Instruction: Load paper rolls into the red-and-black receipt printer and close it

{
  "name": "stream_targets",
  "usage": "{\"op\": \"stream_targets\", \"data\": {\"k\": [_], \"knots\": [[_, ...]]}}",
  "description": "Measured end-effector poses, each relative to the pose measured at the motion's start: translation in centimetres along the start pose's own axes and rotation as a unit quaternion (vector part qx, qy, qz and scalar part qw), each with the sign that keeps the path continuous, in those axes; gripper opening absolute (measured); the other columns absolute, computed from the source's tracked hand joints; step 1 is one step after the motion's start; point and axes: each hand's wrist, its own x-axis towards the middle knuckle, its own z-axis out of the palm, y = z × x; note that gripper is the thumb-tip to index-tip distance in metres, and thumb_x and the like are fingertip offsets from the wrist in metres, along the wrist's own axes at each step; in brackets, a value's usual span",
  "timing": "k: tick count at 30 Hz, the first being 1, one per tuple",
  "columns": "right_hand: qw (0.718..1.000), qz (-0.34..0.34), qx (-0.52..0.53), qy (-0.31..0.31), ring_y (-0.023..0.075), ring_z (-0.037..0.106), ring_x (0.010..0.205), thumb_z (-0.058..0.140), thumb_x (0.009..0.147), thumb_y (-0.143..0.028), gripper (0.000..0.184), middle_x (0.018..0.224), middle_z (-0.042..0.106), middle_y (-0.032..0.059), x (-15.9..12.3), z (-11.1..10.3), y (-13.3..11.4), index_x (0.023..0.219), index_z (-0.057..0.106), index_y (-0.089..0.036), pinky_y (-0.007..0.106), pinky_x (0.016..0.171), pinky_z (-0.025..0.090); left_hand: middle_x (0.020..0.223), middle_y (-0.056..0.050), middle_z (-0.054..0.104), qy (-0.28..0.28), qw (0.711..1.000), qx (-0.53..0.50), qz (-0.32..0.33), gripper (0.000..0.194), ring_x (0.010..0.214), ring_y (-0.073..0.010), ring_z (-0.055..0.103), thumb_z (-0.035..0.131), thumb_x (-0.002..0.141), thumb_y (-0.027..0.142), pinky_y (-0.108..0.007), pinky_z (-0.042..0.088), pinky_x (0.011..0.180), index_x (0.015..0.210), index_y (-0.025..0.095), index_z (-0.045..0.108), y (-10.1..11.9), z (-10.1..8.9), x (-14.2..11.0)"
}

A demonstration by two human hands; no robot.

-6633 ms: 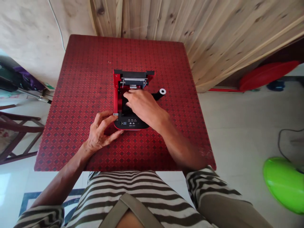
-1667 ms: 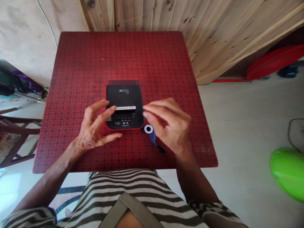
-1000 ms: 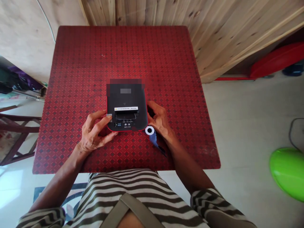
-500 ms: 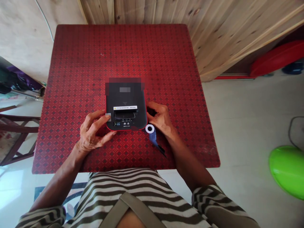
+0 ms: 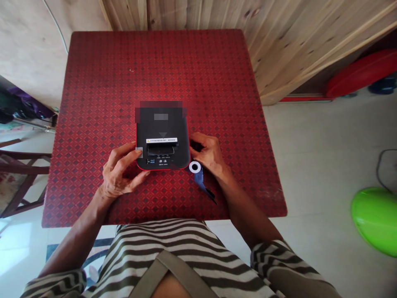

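A knotty wooden wall [image 5: 198, 14] rises beyond a table [image 5: 198, 62] in red diamond-patterned covering; a chair [image 5: 10, 174] stands to the left, and a rounded green object [image 5: 376, 221] rests on the floor to the right. On the table, in the near half and a little left of the middle, lies a squarish black device [image 5: 163, 126] with red sides, its lid down. A wide stretch of tabletop runs from it to the far edge; the near edge is closer. Its far end and a spot on top are blurred. The left hand [image 5: 119, 171] grasps the device's near left corner, fingers along the left side and thumb at the near edge. The right hand [image 5: 209, 155] curls against the right side, fingertips partly hidden, so I cannot tell whether it grips or only touches. By the near right corner, a roll [image 5: 199, 176] shows its white core, a blue-black ribbon trailing nearward and right. A white label [image 5: 161, 140] bears a yellow warning triangle and a printed line too small to read. Just nearer, a dark slot [image 5: 161, 150] has a glossy black piece in it, with tiny white marks and round symbols on the near side. The left index fingertip rests on a small grey tab [image 5: 139, 152].
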Motion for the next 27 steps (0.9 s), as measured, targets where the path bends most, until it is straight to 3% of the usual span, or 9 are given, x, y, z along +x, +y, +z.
{"op": "stream_targets", "data": {"k": [9, 15, 20, 27], "knots": [[0.999, 0.039, 0.028, 0.001, 0.0198, 0.073, 0.079, 0.070, 0.095, -0.041, 0.021, 0.087, 0.080, 0.0025, 0.04, 0.16, -0.20, 0.099, 0.083, -0.024, 0.034, 0.071, 0.056, 0.132, -0.009, 0.073, -0.013, 1.000, 0.009, -0.010, 0.064, 0.112, -0.0242, 0.077, 0.084, 0.092, 0.048, -0.038, 0.068, 0.092, 0.148, 0.029, 0.058, -0.24, -0.12, -0.18], [0.998, 0.053, 0.038, 0.004, 0.0187, 0.071, 0.077, 0.071, 0.095, -0.047, 0.024, 0.081, 0.075, 0.0004, 0.01, 0.26, -0.21, 0.095, 0.080, -0.025, 0.031, 0.066, 0.052, 0.135, -0.009, 0.072, -0.019, 0.999, -0.031, -0.025, 0.073, 0.116, -0.0253, 0.076, 0.090, 0.087, 0.044, -0.040, 0.068, 0.096, 0.151, 0.031, 0.057, -0.27, -0.17, -0.05], [0.998, 0.054, 0.039, 0.008, 0.0177, 0.070, 0.074, 0.072, 0.094, -0.043, 0.020, 0.085, 0.078, 0.0009, -0.01, 0.30, -0.30, 0.088, 0.078, -0.025, 0.032, 0.068, 0.053, 0.130, -0.009, 0.071, -0.023, 0.999, -0.034, -0.022, 0.066, 0.112, -0.0247, 0.076, 0.089, 0.089, 0.048, -0.039, 0.068, 0.090, 0.144, 0.028, 0.059, -0.48, -0.11, 0.14], [0.999, 0.037, 0.032, 0.007, 0.0189, 0.071, 0.075, 0.070, 0.093, -0.039, 0.020, 0.090, 0.082, 0.0027, 0.00, 0.21, -0.13, 0.099, 0.082, -0.024, 0.034, 0.069, 0.055, 0.129, -0.008, 0.071, -0.023, 0.997, -0.055, -0.044, 0.059, 0.111, -0.0239, 0.076, 0.091, 0.086, 0.051, -0.040, 0.068, 0.089, 0.132, 0.028, 0.062, -0.80, 0.13, 0.29]]}}
